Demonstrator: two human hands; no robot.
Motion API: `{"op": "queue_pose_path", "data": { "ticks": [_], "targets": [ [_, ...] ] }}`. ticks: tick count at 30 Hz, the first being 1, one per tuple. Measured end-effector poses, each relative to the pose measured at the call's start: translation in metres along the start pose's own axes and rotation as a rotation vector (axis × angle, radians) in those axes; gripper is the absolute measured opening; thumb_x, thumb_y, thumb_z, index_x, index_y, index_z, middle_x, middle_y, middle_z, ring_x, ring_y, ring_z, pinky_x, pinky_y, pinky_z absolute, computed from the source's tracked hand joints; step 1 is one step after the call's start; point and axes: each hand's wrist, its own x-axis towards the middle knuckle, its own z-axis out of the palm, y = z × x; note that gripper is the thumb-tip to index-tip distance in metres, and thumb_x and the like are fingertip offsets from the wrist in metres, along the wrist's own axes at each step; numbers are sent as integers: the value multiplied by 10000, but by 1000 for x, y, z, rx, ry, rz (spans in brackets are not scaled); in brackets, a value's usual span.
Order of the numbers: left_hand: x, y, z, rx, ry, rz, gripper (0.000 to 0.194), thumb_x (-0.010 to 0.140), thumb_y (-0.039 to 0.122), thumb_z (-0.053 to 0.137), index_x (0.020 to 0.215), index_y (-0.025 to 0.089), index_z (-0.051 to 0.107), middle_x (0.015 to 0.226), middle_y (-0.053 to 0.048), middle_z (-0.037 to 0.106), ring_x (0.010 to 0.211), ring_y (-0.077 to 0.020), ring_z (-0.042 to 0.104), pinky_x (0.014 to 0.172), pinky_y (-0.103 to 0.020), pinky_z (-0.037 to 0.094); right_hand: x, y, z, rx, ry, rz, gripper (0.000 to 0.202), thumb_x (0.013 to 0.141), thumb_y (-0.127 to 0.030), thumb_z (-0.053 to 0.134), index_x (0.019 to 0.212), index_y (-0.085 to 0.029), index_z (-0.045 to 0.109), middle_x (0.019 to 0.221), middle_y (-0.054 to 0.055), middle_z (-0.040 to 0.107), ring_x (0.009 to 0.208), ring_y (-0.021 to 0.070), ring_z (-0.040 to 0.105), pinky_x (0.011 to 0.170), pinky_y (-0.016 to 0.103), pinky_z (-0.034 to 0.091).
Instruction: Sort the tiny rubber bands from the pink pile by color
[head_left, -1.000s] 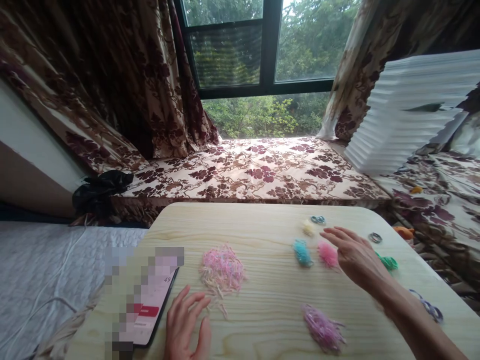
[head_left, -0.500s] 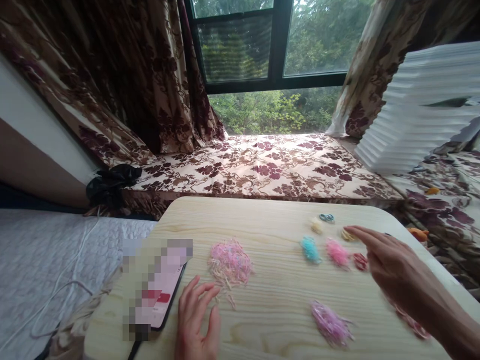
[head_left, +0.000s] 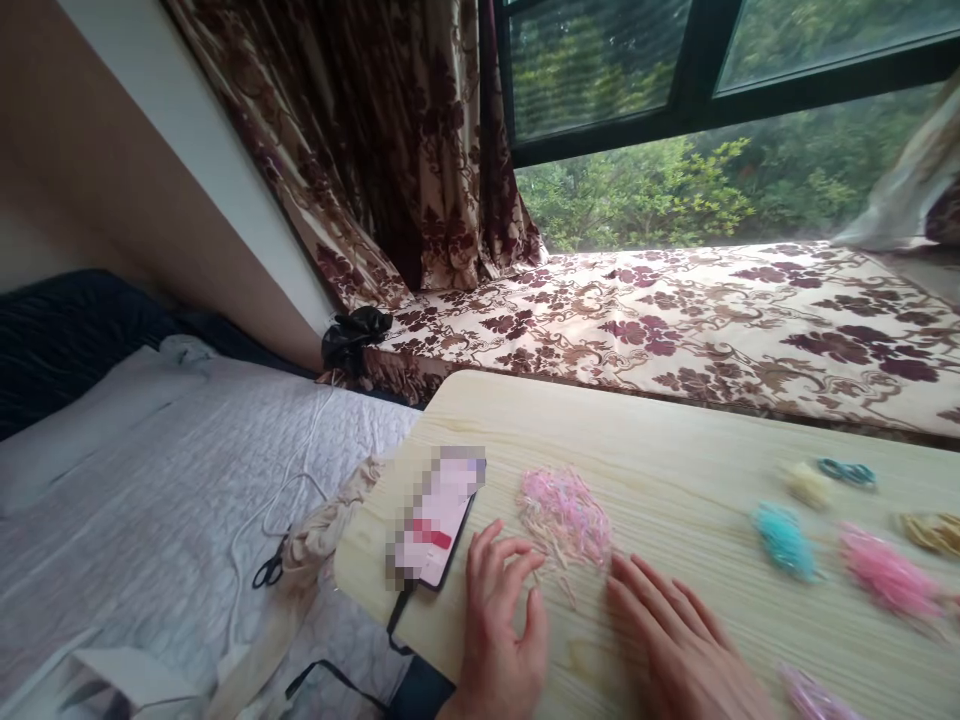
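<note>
The left hand (head_left: pixel 504 610) and right hand (head_left: pixel 667 635) are both empty, fingers loosely spread, at the near side of the table (head_left: pixel 525 410). The pink pile (head_left: pixel 566 515) lies just beyond and between them. Left of the left hand is a phone (head_left: pixel 442 525); right of the right hand, farther off, is a blue bundle (head_left: pixel 784 540).

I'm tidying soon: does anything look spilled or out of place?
Slightly: a few pale strands lie loose beside the pink pile, and black scissors sit on the quilted cover, off the tabletop. Nothing looks damaged.
</note>
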Motion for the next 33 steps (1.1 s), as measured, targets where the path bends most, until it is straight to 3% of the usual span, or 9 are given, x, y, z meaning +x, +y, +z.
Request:
{"op": "queue_pose_path", "data": {
  "ticks": [5,10,15,18,22,27,33],
  "targets": [
    [-1,-1,1,-20,-4,-11,396,837,11,442,1132,231,589,1133,-78,635,1328,-282,444,1060,-580,449,13,3,0,0,-2,-30,677,739,-24,389,1369,-198,567,1459,41,494,1287,233,543,955,394,542],
    [1,2,-1,-48,11,-19,405,828,6,439,1129,238,578,1129,-74,629,1328,-277,434,1050,-567,456,20,16,-1,-40,128,46,559,769,-19,353,1194,-164,687,1302,85,647,1135,244,656,848,401,580],
    [2,2,-1,-65,16,-28,404,817,2,447,1118,238,577,1124,-72,631,1323,-277,437,1053,-563,452,18,17,2,24,50,4,570,796,-47,378,1280,-205,633,1377,43,593,1212,221,608,893,383,568],
    [1,2,-1,-82,11,-46,408,812,-3,454,1118,239,576,1134,-71,627,1329,-273,429,1059,-553,451,20,17,-4,21,78,-14,556,806,-64,378,1289,-186,624,1369,43,599,1209,213,609,891,365,567],
    [2,3,-3,-102,10,-75,427,821,-1,453,1147,252,563,1144,-63,634,1328,-274,430,1071,-583,427,24,10,-18,53,163,-64,489,792,-73,374,1126,-191,712,1198,33,711,1065,205,688,815,339,579],
    [3,4,-6,-136,14,-106,420,852,20,449,1189,252,542,1158,-65,643,1326,-266,446,1069,-567,439,28,-6,-19,232,107,-172,455,786,-118,445,1125,-259,714,1198,-11,712,1095,185,670,841,307,552],
    [-1,1,-4,-149,48,-152,416,875,44,456,1239,239,510,1264,-93,611,1338,-258,453,1079,-535,444,37,3,-14,137,220,-76,486,759,-35,382,1058,-188,733,1187,52,718,1059,227,683,820,368,532]
  ]
}}
